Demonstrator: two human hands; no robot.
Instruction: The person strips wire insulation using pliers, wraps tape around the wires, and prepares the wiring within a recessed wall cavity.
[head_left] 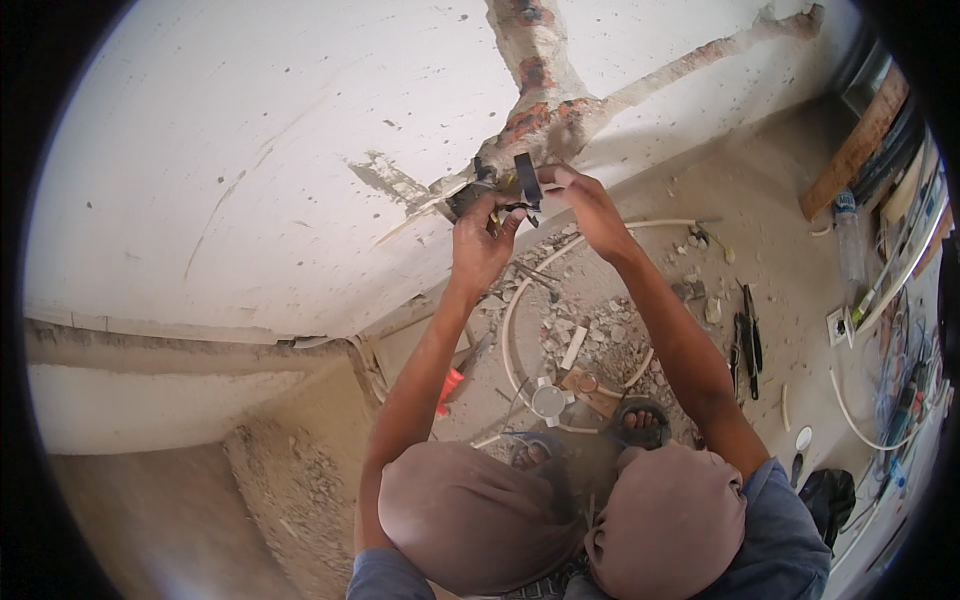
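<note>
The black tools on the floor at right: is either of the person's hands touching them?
No, the left hand and right hand are both up by the wall, apart from the black tools.

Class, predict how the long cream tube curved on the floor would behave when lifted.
The tube would probably flex without going limp: it holds a wide, smooth curve. Being slender, it may feel light for its length. Dragging could stir the rubble inside its bend.
</note>
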